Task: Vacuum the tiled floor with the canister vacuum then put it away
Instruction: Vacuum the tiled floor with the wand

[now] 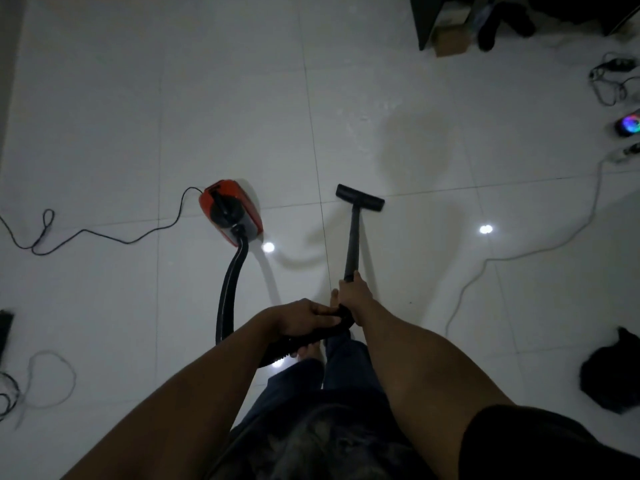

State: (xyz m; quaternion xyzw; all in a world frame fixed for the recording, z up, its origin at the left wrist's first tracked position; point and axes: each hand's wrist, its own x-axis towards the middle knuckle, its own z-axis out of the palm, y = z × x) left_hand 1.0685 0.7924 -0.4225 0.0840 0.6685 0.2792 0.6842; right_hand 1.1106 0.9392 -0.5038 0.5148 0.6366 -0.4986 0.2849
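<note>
A red and black canister vacuum [231, 211] stands on the white tiled floor [225, 109], left of centre. Its black hose [228, 289] curves from the canister down toward me and up to the handle. My left hand [301, 317] grips the hose end at the handle. My right hand [353, 292] grips the black wand [352, 244] a little farther forward. The wand slopes ahead to the black floor head [360, 197], which lies flat on a tile joint.
The vacuum's black power cord [86, 233] snakes left across the floor. A white cable [540, 252] runs right toward a power strip [623, 154]. A dark bundle [613, 372] lies at right, more cables [38, 382] at left, boxes and dark furniture [453, 26] at top right.
</note>
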